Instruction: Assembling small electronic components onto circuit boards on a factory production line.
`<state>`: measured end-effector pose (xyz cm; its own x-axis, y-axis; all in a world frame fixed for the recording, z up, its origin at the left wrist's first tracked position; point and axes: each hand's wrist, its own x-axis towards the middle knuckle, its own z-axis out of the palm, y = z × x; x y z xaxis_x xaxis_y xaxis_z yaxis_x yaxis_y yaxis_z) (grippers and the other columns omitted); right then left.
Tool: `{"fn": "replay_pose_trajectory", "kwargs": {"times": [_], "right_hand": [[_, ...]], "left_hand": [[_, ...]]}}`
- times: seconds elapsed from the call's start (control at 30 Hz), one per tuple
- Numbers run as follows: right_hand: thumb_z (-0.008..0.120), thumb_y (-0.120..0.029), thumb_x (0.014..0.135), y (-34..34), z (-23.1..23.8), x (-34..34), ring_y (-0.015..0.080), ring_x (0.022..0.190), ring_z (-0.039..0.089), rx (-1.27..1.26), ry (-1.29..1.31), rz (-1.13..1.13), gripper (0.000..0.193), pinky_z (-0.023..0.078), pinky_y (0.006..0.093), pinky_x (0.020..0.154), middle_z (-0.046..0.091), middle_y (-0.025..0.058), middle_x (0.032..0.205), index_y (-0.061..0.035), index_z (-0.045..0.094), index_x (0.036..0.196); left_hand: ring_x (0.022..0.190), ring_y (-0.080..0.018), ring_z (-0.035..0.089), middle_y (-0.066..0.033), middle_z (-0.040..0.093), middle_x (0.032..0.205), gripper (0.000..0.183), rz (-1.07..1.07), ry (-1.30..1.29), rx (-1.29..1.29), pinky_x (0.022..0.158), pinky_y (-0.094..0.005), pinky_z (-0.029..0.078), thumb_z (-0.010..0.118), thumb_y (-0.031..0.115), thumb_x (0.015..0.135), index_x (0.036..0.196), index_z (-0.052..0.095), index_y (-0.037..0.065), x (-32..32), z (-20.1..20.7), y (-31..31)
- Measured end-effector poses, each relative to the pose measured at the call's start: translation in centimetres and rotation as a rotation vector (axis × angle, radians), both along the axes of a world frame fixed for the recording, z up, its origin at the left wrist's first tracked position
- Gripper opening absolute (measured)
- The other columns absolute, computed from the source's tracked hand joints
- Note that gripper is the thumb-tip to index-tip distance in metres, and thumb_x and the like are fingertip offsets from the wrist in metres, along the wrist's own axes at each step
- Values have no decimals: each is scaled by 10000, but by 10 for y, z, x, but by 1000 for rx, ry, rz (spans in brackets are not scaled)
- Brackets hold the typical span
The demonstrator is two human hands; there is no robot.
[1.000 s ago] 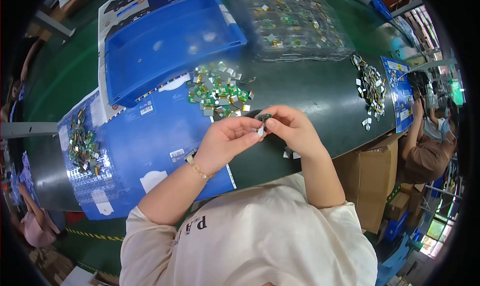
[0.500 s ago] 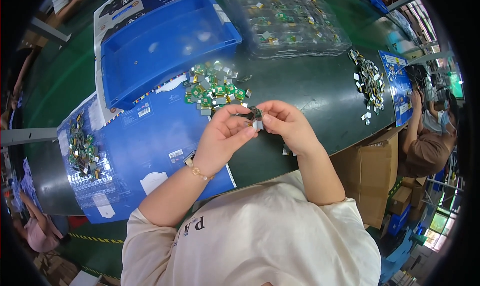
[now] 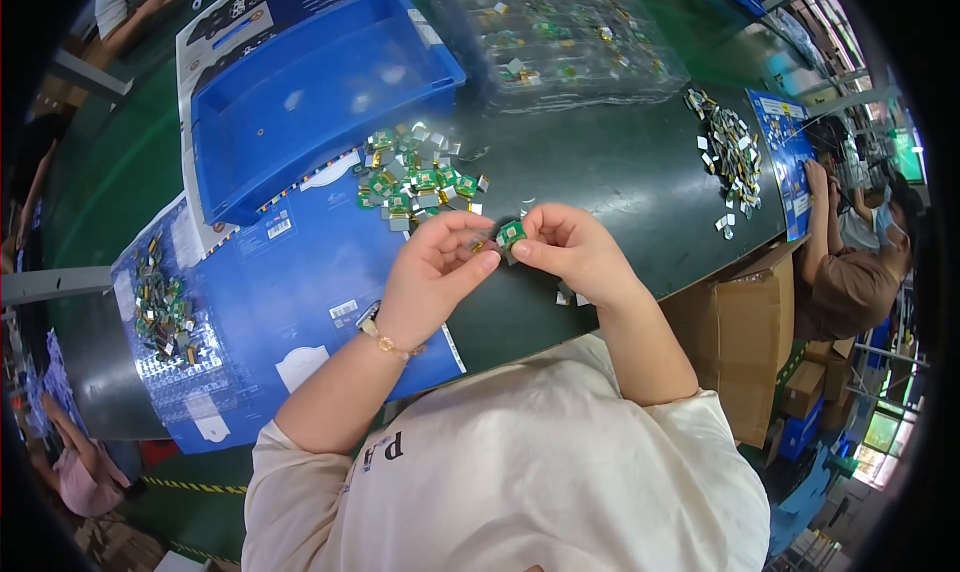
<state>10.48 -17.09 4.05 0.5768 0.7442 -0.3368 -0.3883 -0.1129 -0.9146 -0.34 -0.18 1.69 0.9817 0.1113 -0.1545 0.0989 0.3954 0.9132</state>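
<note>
In front of my chest, my right hand (image 3: 572, 257) pinches a small green circuit board (image 3: 510, 234) between thumb and fingers, its green face showing. My left hand (image 3: 430, 272) is beside it with fingers curled and thumb against them; a tiny amber-coloured bit shows at its fingertips, too small to name. Just beyond my hands is a heap of green circuit boards (image 3: 425, 179) with grey and white pieces. A few small grey-white pieces (image 3: 572, 296) lie on the dark table under my right hand.
A blue bin (image 3: 320, 82) stands behind the heap, on blue printed cardboard (image 3: 300, 302). Stacked clear plastic trays (image 3: 590, 97) hold boards at the back. More small parts lie in piles at left (image 3: 165, 307) and right (image 3: 735, 162). Co-workers sit around; a cardboard box (image 3: 735, 357) stands at right.
The board has turned so its green face shows, where a whitish piece showed before. It now sits in my right fingers, and my left fingertips have drawn slightly away. The view has shifted a little.
</note>
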Motion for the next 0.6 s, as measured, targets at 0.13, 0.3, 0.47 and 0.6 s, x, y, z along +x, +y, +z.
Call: {"fn": "replay_pose_trajectory", "kwargs": {"times": [0.13, 0.3, 0.47, 0.6], "right_hand": [[655, -104, 854, -9, -1, 0, 0, 647, 475, -128, 6, 67, 113, 370, 169, 562, 556, -69, 725, -67, 563, 799], [665, -85, 836, -7, 5, -13, -11, 600, 440, -27, 11, 0, 101, 330, 170, 510, 537, -73, 687, -61, 573, 805], [697, -59, 804, -8, 9, -11, -13, 568, 414, -209, -368, 79, 116, 312, 164, 485, 514, -77, 665, -52, 584, 827], [710, -154, 822, -14, 3, -6, -3, 596, 458, -166, -423, 118, 140, 359, 187, 518, 572, -57, 680, -50, 620, 853]], "left_hand": [[852, -123, 618, -57, 639, 981, 248, -61, 68, -102, 705, -223, 494, 579, 67, 898, 1141, 548, 34, 2, 0, 4], [834, -118, 630, -52, 655, 965, 207, -129, 120, -57, 632, -219, 498, 548, 88, 920, 1111, 603, 28, 2, 1, 0], [829, -125, 639, -58, 665, 953, 186, -213, 136, -10, 642, -223, 502, 564, 104, 915, 1070, 623, 19, 1, 0, 2], [820, -138, 652, -75, 673, 938, 196, -234, 170, -52, 642, -225, 509, 567, 119, 915, 1067, 625, 7, 2, 0, 3]]}}
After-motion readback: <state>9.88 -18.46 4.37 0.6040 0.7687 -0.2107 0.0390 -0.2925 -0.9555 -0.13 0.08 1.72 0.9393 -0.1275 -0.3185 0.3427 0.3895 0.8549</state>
